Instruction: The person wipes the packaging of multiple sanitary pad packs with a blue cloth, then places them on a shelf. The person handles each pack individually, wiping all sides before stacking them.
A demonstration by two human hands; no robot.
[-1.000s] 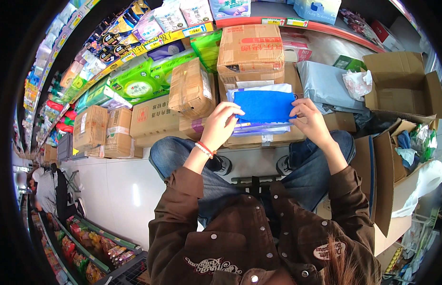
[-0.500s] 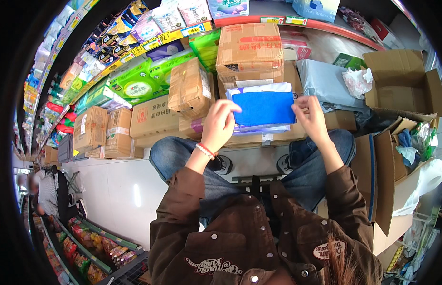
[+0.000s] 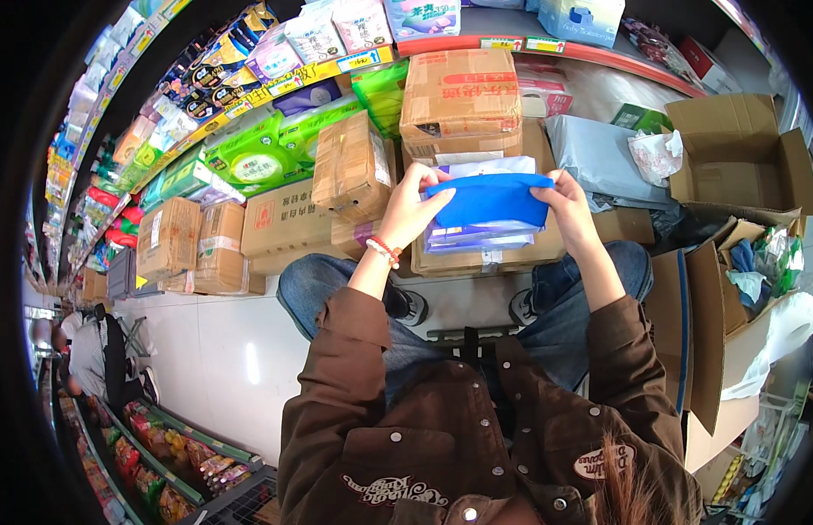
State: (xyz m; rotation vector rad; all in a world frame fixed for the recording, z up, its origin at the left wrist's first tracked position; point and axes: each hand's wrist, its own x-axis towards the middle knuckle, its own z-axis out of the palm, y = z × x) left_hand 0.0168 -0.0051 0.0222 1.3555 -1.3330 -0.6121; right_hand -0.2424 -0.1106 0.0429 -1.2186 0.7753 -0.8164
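Observation:
A flat blue cloth-like piece (image 3: 492,206) is stretched between my hands over a stack of white-and-purple plastic packets (image 3: 481,241). My left hand (image 3: 410,210) pinches its left upper corner, thumb on the near face and fingers behind. At the opposite corner my right hand (image 3: 570,206) grips the edge between thumb and fingers. The piece tilts and its upper edge bows slightly. Most of the packets lie hidden beneath it. Under them is a wide cardboard box (image 3: 428,262) in front of my knees.
Taped cartons (image 3: 460,94) stand behind the packets, with a smaller carton (image 3: 346,166) to their left. Grey plastic mailers (image 3: 588,156) lie right of them. An opened carton (image 3: 730,144) sits at the far right. Shelves of packaged goods (image 3: 310,74) run along the back.
My fingers have closed on the blue piece's upper corners; before, they were loosely at its sides. The piece now tilts, and its outline has become shorter and curved.

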